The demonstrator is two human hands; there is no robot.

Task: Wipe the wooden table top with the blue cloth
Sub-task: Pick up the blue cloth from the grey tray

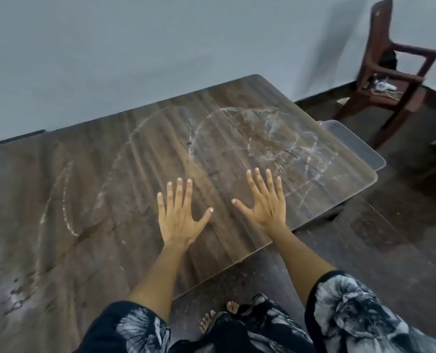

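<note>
Spreading both palms flat, the person rests the left hand (180, 215) and the right hand (264, 200) side by side on the wooden table (71, 200), fingers straight and splayed, grasping nothing. Whitish curved streaks (250, 138) mark the top (thickest beyond the right hand). A brown chair (395, 70) stands by the wall, well apart.

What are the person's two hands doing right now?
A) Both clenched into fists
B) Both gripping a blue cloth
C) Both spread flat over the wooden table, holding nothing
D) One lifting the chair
C: the left hand and right hand have fingers spread above the streaked wooden table; no cloth is in view.
</note>
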